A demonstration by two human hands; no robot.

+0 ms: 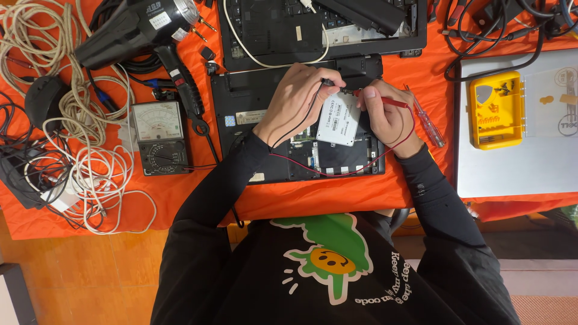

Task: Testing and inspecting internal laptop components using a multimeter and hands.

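Orange cloth over the surface (337, 198), crowded with cables and tools.

Left hand (298, 99) curled around a black test probe (328, 81), tip down at the upper edge of a flat silver drive (339, 119). Right hand (385, 114) pinching a red test probe (385, 100), its tip at the same upper edge of the drive, close to the black one. Black and red leads trailing from the probes across the left wrist toward the left. Drive lying tilted in the open bay of a black laptop base (259, 108), underside up, cover off, circuit board visible beside the drive.

Just right of the right hand, a clear-handled screwdriver (428, 123) lying on the cloth. Behind the base, a second opened black laptop (283, 30) with a white cable looped over it. Left of the base, an analog multimeter (159, 137) face up, needle dial on top, selector knob below. Above it a black heat gun (135, 27), handle pointing down toward the meter. Farther left, tangled beige cables (90, 120) and a black mouse (43, 96).

Well to the right, a silver closed laptop (512, 162) carrying a yellow bit case (495, 109), clear lid swung open to the right; small bits seated in its upper slots and along the lower row, contents otherwise too small to tell.
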